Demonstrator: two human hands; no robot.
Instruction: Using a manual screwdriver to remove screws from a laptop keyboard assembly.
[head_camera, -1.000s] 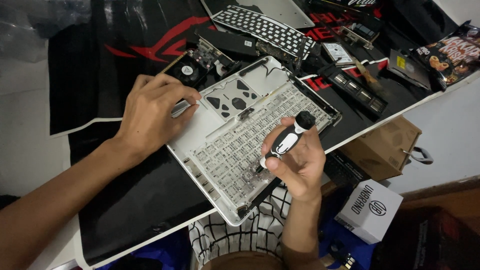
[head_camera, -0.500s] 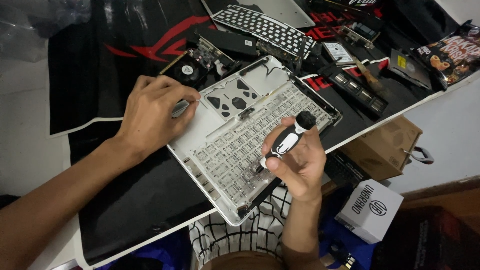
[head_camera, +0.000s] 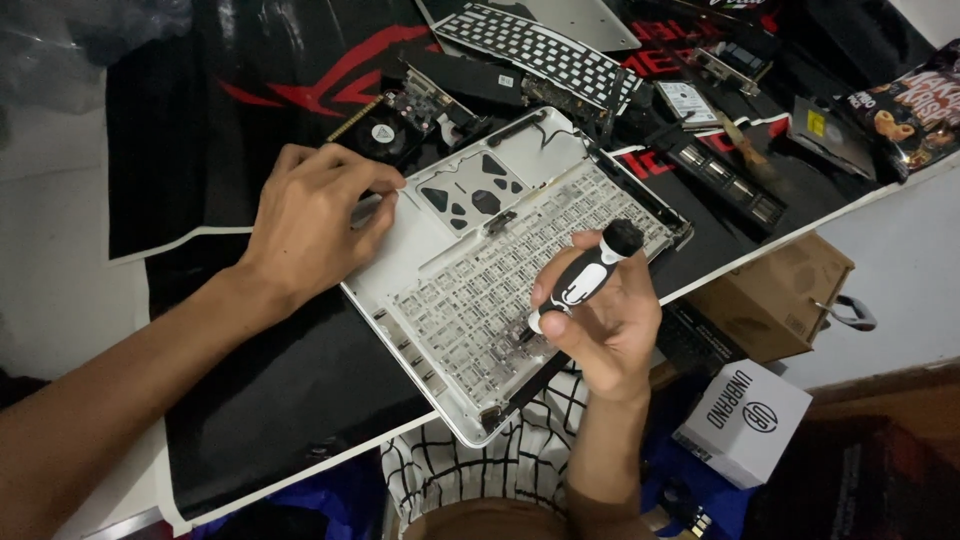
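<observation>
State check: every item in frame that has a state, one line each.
laptop top case: flipped inside up, stripped, flat on mat
screwdriver: gripped in right hand, tilted, tip on keyboard grid
left hand: pressing down on case's corner
loose keyboard: detached, lying flat behind case
cardboard box: closed
white box: closed

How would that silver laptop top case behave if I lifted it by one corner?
The laptop top case looks like a thin, gutted metal shell, so probably light and fairly stiff. It overhangs the table edge and may tip. The left hand steadies it; the right hand holds the screwdriver.
</observation>
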